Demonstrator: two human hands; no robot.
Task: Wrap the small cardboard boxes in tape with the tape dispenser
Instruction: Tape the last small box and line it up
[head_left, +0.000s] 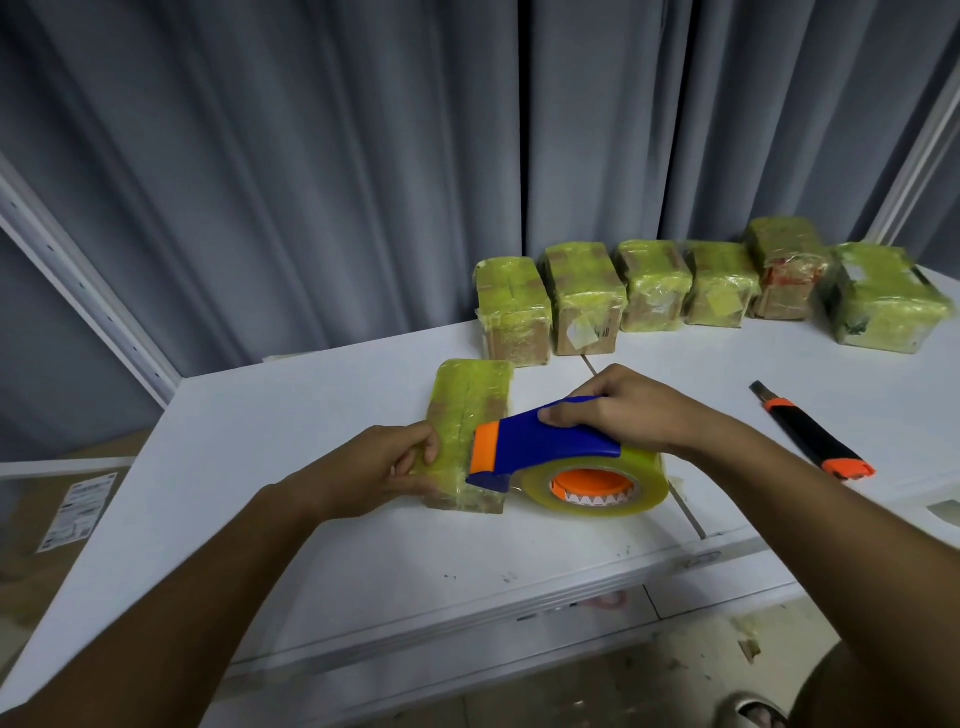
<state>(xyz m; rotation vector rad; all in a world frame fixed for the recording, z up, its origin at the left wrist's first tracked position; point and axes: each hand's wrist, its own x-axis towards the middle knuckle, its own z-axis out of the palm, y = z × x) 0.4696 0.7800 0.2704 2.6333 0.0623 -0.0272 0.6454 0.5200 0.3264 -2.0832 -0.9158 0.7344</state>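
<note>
Yellow-green film is noted over brown card on the near box (470, 415) and the six rear boxes (711, 286); one shows a red patch. The tape dispenser (545, 441) is recorded as blue with orange trim, its tape roll (597, 483) pale yellow around an orange core. A black-and-orange utility knife (810, 436) is seen on the white table (311, 545), before grey-blue pleated curtains (311, 156).

My white desk (322, 551) carries a taped box (470, 410) in front of me, with the tape dispenser (561, 452) touching its right side. Six wrapped boxes (675, 291) line the far edge. An orange-and-black utility knife (810, 436) lies to my right.
</note>
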